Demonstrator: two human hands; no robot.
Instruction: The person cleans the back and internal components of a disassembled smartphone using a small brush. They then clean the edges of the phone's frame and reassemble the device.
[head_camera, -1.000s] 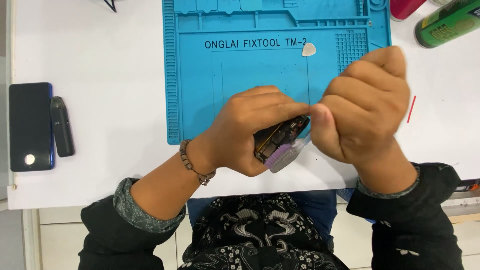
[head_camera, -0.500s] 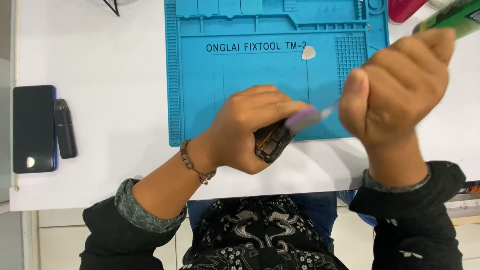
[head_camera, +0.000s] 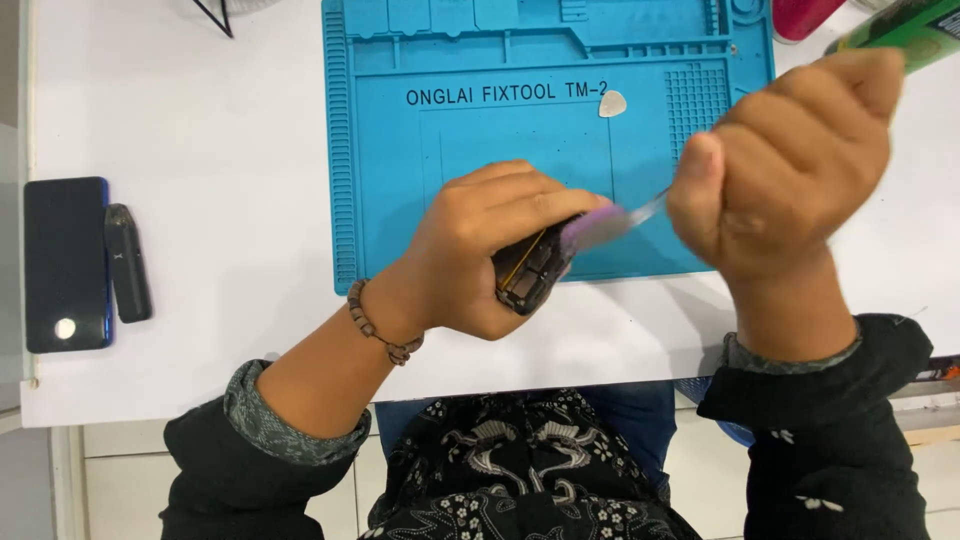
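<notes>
Change: your right hand (head_camera: 785, 175) has pulled away to the right and a little far from the device, and the purple strip now stretches out between the two hands; one second ago both hands were pressed together over it.
Left hand: your left hand (head_camera: 490, 250) is closed around a small dark device (head_camera: 528, 272), holding it above the near edge of the blue mat (head_camera: 400, 200). A bead bracelet (head_camera: 378, 325) sits on this wrist.
Right hand: it is a tight fist, closed on the end of the thin purple strip (head_camera: 600, 225); the pinch itself is hidden by the fingers.
Strip: one end stays at the device, the other goes into your right fist. It is blurred.
Device: it is tilted, its open side shows dark parts and a thin yellow line.
Mat: it lies on the white table (head_camera: 200, 150), with a small white pick (head_camera: 612, 103) far on it.
Left side: a dark phone (head_camera: 65, 262) lies flat, a small black stick-shaped thing (head_camera: 128, 262) just beside it.
</notes>
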